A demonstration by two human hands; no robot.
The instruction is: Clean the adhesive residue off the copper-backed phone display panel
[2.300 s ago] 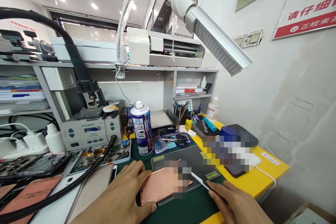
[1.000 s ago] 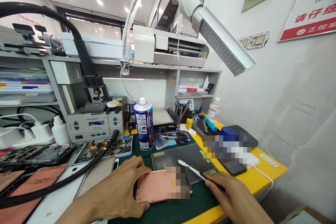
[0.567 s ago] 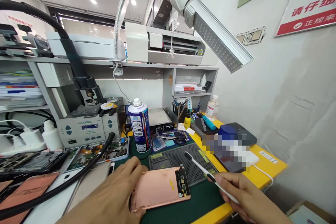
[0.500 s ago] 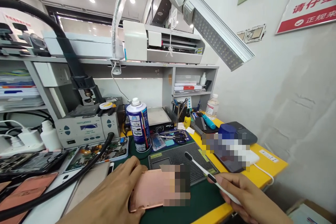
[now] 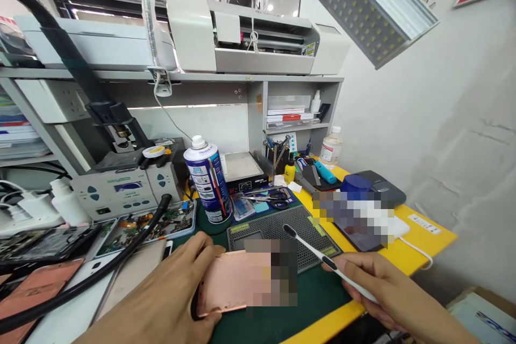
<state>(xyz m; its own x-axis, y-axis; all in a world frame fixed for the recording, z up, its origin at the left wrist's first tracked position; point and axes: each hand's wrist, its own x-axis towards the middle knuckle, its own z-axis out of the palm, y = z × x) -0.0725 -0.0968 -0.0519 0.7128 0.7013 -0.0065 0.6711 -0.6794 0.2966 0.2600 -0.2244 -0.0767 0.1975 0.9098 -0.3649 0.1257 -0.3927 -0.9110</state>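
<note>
Head view: the left hand (image 5: 177,285) has its fingers closed around the left end of a flat, smooth pink phone panel (image 5: 228,282), lengthwise left to right over a green mat (image 5: 316,298), right end blurred. The right hand (image 5: 382,277) pinches a slim white toothbrush (image 5: 328,262) diagonally, dark bristles pointing up-left over a perforated grey mat (image 5: 278,226).

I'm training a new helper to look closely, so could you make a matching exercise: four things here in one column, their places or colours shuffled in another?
Things:
1. brush
2. central pink panel
3. spray can
4. lamp

Places and colours:
A. held at one end by the left hand
B. at the picture's upper right
C. held in the right hand
D. mostly blue, standing

Pairs: 1-C, 2-A, 3-D, 4-B
</note>
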